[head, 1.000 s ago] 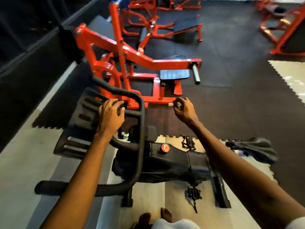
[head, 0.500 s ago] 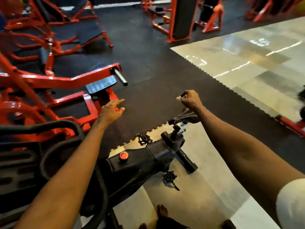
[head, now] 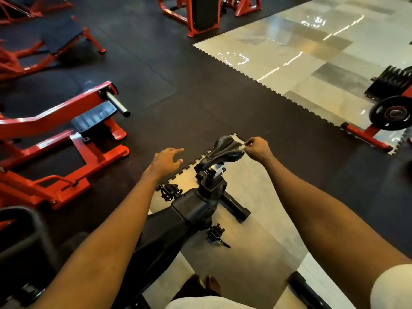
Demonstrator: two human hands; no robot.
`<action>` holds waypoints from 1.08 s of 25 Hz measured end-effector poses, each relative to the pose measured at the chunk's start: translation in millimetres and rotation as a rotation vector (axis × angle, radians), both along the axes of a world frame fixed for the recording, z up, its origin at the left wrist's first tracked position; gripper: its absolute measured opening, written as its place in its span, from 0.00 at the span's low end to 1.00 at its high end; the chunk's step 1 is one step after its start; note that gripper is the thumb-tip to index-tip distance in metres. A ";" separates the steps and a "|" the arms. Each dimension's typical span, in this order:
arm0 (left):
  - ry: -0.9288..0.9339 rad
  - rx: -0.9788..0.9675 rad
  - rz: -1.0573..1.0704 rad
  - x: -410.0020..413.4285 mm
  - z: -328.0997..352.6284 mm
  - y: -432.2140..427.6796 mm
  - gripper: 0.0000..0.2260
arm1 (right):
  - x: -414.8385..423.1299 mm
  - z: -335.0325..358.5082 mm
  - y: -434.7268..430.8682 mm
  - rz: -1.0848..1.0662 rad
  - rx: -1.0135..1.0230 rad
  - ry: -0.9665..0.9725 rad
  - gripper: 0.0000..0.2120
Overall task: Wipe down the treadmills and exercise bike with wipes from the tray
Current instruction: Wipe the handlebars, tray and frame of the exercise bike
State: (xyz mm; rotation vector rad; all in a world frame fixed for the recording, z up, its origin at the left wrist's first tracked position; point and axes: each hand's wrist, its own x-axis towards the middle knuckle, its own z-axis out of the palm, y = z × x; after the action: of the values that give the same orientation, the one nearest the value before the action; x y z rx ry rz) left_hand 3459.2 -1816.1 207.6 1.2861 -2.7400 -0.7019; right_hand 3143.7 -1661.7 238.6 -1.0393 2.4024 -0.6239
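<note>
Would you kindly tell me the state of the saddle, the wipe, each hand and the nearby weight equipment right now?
saddle: mounted on its post, glossy black.
wipe: small, crumpled, at the saddle's edge.
right hand: pinching the wipe.
left hand: open, fingers relaxed, in the air left of the saddle, touching nothing.
steel sleeve: bare, no plates on it.
weight plate: mounted on a bar.

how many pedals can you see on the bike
2: one pedal on the left side of the bike as seen here, the other pedal on its right, lower in frame. None seem hidden.
</note>
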 end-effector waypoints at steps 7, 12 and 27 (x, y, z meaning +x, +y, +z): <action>0.002 0.244 -0.104 -58.0 -44.6 -19.9 0.23 | -12.8 -55.9 -30.6 -0.062 0.059 -0.030 0.09; 0.063 0.404 -0.168 -80.4 -67.1 -20.1 0.19 | 4.2 -89.6 -65.4 -0.075 0.035 -0.016 0.08; 0.386 0.759 0.279 -53.5 -115.1 -34.8 0.10 | 61.0 -117.7 -86.6 -0.157 -0.255 -0.029 0.08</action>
State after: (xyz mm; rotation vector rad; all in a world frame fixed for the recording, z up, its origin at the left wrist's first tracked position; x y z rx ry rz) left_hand 3405.7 -1850.9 92.5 1.3810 -1.9773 -1.8242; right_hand 3204.6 -1748.3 120.9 -0.9368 2.4403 -1.0149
